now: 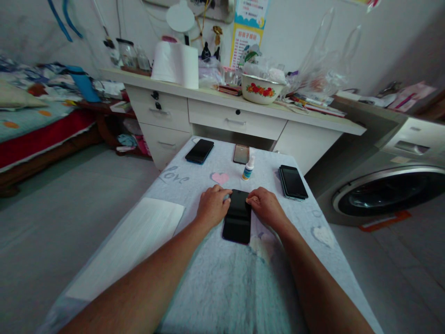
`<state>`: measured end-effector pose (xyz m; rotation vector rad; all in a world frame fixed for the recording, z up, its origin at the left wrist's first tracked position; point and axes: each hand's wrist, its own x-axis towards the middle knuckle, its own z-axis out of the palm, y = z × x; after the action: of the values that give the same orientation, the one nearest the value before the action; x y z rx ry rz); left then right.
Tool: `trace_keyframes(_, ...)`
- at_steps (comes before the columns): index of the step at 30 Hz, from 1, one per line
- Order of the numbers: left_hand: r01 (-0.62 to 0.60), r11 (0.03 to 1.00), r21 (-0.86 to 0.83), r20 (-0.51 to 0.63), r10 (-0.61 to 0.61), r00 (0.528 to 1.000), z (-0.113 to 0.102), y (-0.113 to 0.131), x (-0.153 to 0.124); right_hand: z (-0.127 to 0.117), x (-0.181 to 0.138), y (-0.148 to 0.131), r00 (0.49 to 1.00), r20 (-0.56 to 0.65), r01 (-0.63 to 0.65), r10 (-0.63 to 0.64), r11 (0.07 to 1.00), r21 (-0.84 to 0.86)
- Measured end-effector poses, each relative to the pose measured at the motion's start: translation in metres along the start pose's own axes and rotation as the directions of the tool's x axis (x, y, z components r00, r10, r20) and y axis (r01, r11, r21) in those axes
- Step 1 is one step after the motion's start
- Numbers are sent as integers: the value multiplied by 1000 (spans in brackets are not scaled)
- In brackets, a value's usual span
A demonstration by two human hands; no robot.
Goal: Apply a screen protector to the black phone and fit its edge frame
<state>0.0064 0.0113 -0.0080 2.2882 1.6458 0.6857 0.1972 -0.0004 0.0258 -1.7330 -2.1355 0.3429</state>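
A black phone (237,223) lies screen up in the middle of the cloth-covered table (215,278). My left hand (212,204) rests with curled fingers against the phone's upper left edge. My right hand (266,206) pinches the phone's upper right corner. A small spray bottle (248,169) with a white cap stands just beyond the phone. Three more phones lie further back: a black phone (199,151) on the left, a brownish phone (241,153) in the centre, a dark phone (293,182) on the right.
A white sheet (135,241) lies on the table's left side. Behind stands a white desk (236,116) with a flowered bowl (261,88), a paper roll and clutter. A washing machine (392,181) is on the right, a bed (31,125) on the left.
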Motion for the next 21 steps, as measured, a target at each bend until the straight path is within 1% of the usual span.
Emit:
trace_keyframes(5, 6, 1000, -5, 2, -6, 1000, 0, 0, 0, -8, -8, -4, 991, 116, 61, -65, 998, 31)
trace_keyframes(9, 5, 1000, -13, 7, -5, 1000, -1, 1, 0, -17, -14, -11, 970, 218, 88, -104, 993, 85)
trace_keyframes(14, 11, 1000, -27, 12, -11, 1000, -2, 0, 0, -27, -21, -18, 916, 350, 147, -199, 975, 168)
trace_keyframes(18, 16, 1000, -18, 16, -16, 1000, -1, 0, 0, -31, -25, -21, 863, 446, 136, -237, 959, 247)
trace_keyframes(21, 10, 1000, -16, 5, -10, 1000, 0, 0, 0, -33, -27, -23, 846, 471, 125, -250, 952, 281)
